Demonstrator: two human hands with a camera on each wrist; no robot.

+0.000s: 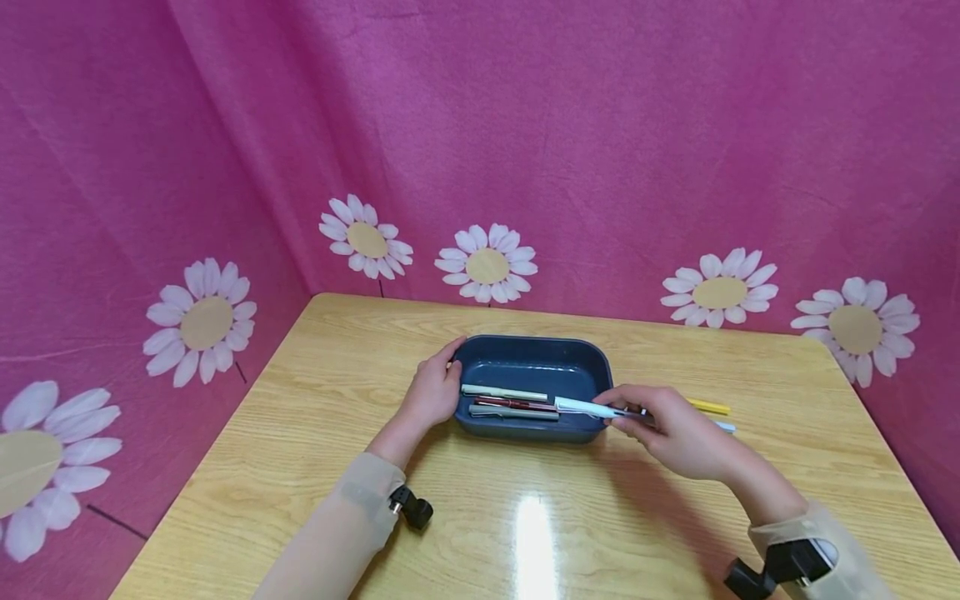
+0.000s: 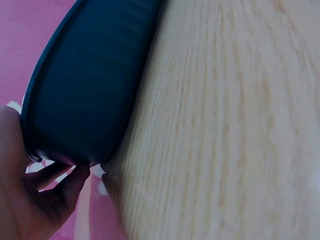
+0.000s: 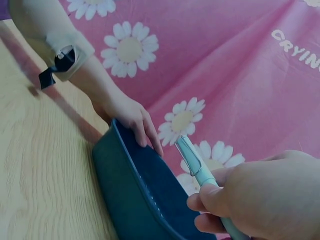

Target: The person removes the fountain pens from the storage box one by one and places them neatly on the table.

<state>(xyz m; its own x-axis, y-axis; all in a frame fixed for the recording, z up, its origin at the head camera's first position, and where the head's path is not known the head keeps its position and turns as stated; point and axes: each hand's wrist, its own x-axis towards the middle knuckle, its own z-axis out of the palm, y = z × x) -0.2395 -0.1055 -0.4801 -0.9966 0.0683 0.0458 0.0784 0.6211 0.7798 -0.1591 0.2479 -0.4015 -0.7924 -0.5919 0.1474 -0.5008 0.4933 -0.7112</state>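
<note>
Nearest us, a black camera [image 1: 411, 508] sits on each wrist. Our right hand [image 1: 671, 429] pinches a pale pen [image 1: 581, 407] between thumb and fingers, its clipped end reaching out over the right part of the tray [image 1: 517, 432]. We judge the pen light, stiff and rather slick, best held round mid-barrel. Our left hand [image 1: 435, 390] grips the tray's left end at the rim; the tray looks rigid and glossy, and the rim seems the surest hold. Inside lie a green pen [image 1: 504, 392], a red pen [image 1: 489, 402] and a grey pen [image 1: 517, 414], side by side. Beyond our right hand, a yellow pen [image 1: 708, 407] and a blue piece [image 1: 725, 427] lie on the table [image 1: 615, 533], partly hidden by that hand. We cannot make out the dark stretch at our fingertips, nor the pale pen's far end. Behind hangs the daisy cloth [image 1: 592, 150], its lettering cut off in the right wrist view.
</note>
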